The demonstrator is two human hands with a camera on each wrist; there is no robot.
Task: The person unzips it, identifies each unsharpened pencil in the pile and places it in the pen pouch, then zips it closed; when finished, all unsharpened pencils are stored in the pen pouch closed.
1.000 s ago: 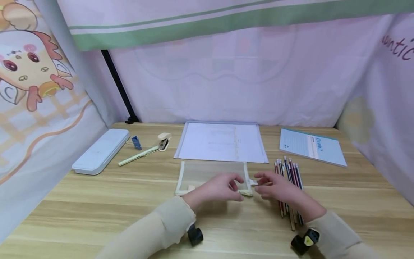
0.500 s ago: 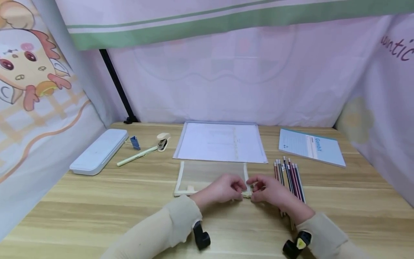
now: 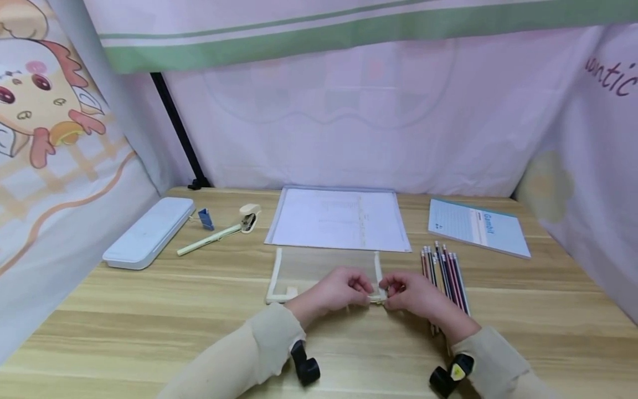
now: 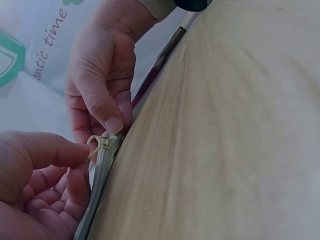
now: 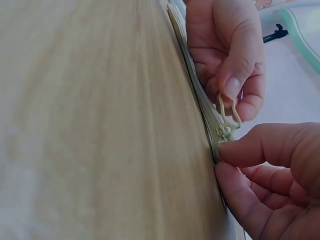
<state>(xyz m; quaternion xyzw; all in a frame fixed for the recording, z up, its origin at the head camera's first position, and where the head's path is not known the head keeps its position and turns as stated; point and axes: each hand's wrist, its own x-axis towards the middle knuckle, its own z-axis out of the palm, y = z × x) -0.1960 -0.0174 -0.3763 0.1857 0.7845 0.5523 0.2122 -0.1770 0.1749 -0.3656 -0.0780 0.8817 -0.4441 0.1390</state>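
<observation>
Lying farthest left: a pale blue case, slanted along the table's left edge.
Blue clip: just right of the case, near its far end.
Cream stapler-like piece: beyond the clip, meeting a pale green bar; whether the two are one object, I cannot tell.
Mesh pouch: flat at the middle of the table, white-edged, its zipper side toward the person.
White sheet: lying flat just behind the pouch.
Left hand: over the pouch's near right part, fingers curled, thumb and forefinger pinching the cream pull loop of the zipper.
Right hand: facing the left one, thumb and forefinger nearly closed, gripping the pouch's near right corner, just beside the zipper's slider; the other fingers curl inward.
Pencils: a loose bundle right of the pouch, eraser ends pointing away from the person, near ends partly hidden under the right wrist.
Blue "Gambit" notebook: farthest right, angled, lying behind the pencils.
</observation>
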